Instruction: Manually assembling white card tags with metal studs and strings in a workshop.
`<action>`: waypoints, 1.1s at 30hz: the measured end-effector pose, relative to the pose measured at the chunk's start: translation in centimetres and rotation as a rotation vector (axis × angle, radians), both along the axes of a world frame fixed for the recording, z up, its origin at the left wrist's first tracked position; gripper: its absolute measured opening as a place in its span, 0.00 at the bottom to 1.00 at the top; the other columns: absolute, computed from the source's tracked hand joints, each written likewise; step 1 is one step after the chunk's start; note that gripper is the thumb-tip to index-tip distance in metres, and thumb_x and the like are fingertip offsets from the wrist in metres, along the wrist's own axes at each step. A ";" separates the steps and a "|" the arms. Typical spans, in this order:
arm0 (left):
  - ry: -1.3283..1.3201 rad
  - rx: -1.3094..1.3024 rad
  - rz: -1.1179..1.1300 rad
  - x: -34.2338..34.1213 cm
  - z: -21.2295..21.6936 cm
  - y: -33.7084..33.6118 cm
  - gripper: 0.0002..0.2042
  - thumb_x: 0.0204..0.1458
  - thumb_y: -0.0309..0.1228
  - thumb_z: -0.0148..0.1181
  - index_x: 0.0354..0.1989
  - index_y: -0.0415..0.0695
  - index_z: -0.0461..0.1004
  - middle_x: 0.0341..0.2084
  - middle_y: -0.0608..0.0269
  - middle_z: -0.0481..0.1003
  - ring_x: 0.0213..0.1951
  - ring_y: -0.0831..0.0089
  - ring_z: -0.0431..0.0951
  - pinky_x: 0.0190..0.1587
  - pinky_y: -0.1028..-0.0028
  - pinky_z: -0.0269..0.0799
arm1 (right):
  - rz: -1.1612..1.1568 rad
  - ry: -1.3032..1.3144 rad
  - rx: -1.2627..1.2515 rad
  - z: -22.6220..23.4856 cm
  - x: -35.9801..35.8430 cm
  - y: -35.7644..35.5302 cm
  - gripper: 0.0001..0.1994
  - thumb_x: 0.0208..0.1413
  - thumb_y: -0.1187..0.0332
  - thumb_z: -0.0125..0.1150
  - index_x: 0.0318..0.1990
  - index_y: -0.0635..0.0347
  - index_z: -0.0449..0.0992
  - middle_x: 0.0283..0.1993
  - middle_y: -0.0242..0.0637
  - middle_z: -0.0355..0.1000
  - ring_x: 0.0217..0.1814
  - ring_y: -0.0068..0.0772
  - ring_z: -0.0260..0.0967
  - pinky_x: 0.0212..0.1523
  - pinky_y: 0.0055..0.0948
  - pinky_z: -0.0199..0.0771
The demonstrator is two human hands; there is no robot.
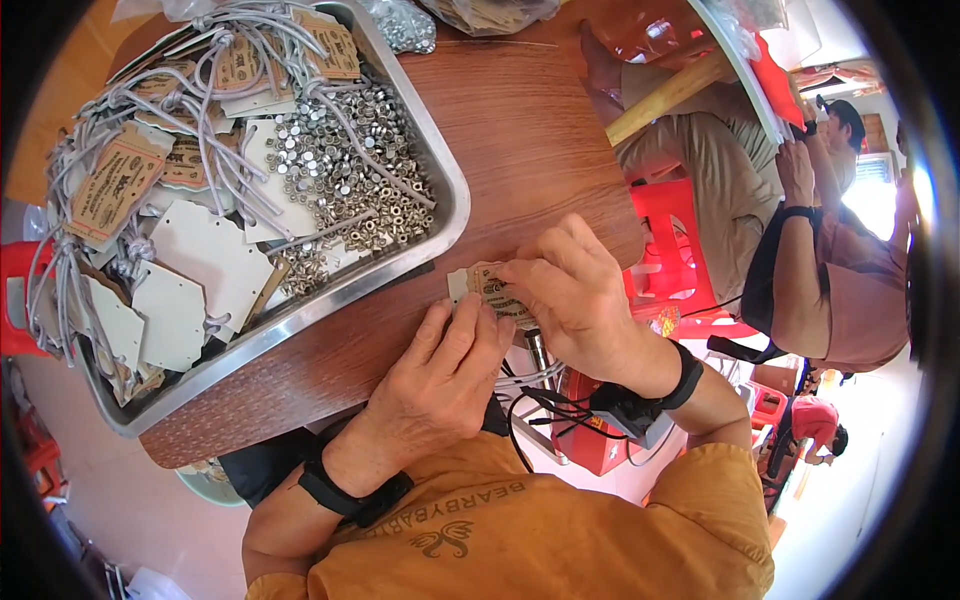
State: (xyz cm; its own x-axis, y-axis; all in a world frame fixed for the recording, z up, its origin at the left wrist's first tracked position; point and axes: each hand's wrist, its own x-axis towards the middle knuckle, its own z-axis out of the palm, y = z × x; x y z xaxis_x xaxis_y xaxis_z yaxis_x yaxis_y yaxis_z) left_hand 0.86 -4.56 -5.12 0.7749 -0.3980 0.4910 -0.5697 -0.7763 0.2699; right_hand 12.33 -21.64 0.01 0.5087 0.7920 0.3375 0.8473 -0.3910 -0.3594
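A small tan printed card tag (492, 288) with a pale edge lies at the table's front edge. My left hand (437, 370) presses its fingertips on the tag's near left side, fingers close together. From the right, my right hand (572, 300) pinches the tag's upper part between thumb and fingers; any small piece under them is hidden. Just left of my hands stands a metal tray (300, 322). It holds several pale cards (212, 262), tan tags (118, 188) knotted with grey cords (205, 105), and a heap of small silver and brass-coloured metal fasteners (385, 180).
The brown wooden table (510, 130) carries a plastic bag of metal pieces (400, 25) at the back. Black cables (570, 410) hang below its front edge. On the right are a red stool (672, 250) and a seated person (690, 160); other people sit farther off.
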 end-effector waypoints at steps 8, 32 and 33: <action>-0.002 -0.003 -0.004 0.0 -0.1 0.0 0.20 0.53 0.27 0.54 0.53 0.33 0.77 0.51 0.47 0.74 0.58 0.51 0.73 0.59 0.53 0.72 | 0.030 -0.032 -0.077 -0.4 0.2 0.2 0.13 0.40 0.80 0.69 0.37 0.64 0.79 0.34 0.40 0.69 0.35 0.43 0.64 0.33 0.36 0.67; -0.042 0.006 -0.018 -0.2 -0.3 -0.1 0.20 0.51 0.28 0.54 0.52 0.31 0.77 0.49 0.46 0.74 0.56 0.51 0.74 0.57 0.54 0.73 | 0.067 0.004 -0.100 -0.5 0.8 0.5 0.12 0.37 0.81 0.68 0.31 0.62 0.74 0.33 0.39 0.67 0.34 0.46 0.62 0.35 0.40 0.63; -0.042 0.005 -0.019 -0.1 -0.2 -0.1 0.20 0.51 0.28 0.54 0.52 0.31 0.77 0.49 0.46 0.74 0.56 0.51 0.74 0.57 0.54 0.73 | 0.066 0.003 -0.100 -0.5 0.8 0.5 0.12 0.37 0.81 0.68 0.31 0.62 0.74 0.33 0.39 0.67 0.34 0.46 0.62 0.35 0.40 0.63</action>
